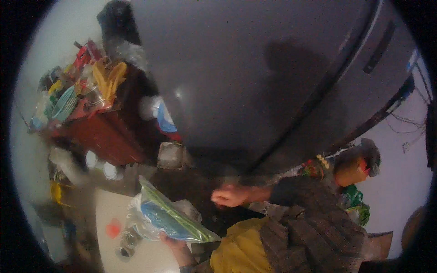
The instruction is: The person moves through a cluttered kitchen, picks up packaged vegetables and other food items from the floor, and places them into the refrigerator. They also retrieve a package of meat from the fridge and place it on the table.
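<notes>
My left hand [174,243] grips the lower edge of a clear plastic bag [179,218]. Long green vegetable stalks [177,208] lie along the bag's upper side, with something blue [160,216] beneath them. White crumpled plastic [135,211] shows behind the bag. To the right of the bag, my right hand [228,196] is held in mid-air with its fingers curled in, nothing visible in them. In front of me rises a large grey refrigerator [222,85]; a dark seam [307,105] runs between its door panels.
At left a red-brown cabinet [99,133] carries a teal basket [65,102], yellow gloves [109,78] and clutter. A pale surface [109,201] holds a blurred red item [113,228] and a glass jar [128,242]. Right of me are an orange container [351,172] and leafy greens [362,215].
</notes>
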`<control>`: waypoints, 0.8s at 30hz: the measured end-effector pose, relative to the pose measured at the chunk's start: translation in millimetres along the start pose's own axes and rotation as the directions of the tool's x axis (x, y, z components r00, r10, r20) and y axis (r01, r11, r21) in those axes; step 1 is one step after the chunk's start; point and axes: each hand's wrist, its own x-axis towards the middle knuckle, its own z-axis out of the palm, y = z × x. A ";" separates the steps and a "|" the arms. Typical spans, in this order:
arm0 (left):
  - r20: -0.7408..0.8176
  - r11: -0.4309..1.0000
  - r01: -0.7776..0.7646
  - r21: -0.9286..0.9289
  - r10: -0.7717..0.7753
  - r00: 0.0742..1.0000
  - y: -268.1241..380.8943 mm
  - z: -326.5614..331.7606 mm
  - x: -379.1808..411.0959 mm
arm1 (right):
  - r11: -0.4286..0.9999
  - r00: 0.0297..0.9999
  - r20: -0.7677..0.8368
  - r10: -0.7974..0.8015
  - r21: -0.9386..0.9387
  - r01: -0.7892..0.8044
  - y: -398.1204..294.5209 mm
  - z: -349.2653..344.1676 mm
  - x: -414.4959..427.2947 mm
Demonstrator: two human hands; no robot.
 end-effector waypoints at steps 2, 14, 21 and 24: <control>-0.086 0.986 0.063 0.154 -0.050 0.995 15.9 2.6 -4.3 | 0.964 0.974 -0.109 0.197 -0.157 -0.213 -39.6 -41.1 -6.7; -0.136 0.932 0.360 0.034 -0.353 0.926 67.4 5.6 5.2 | 0.175 0.950 -0.167 0.265 -0.960 -0.218 -2.6 -139.3 38.8; -0.285 0.909 0.197 0.367 -0.092 0.954 54.1 28.5 0.2 | 0.037 0.722 -0.124 0.681 -0.978 -0.203 34.0 -71.0 85.6; -0.296 0.861 0.193 0.470 -0.052 0.954 62.7 34.6 -3.9 | 0.018 0.735 -0.077 0.674 -0.993 -0.120 48.3 -52.2 102.5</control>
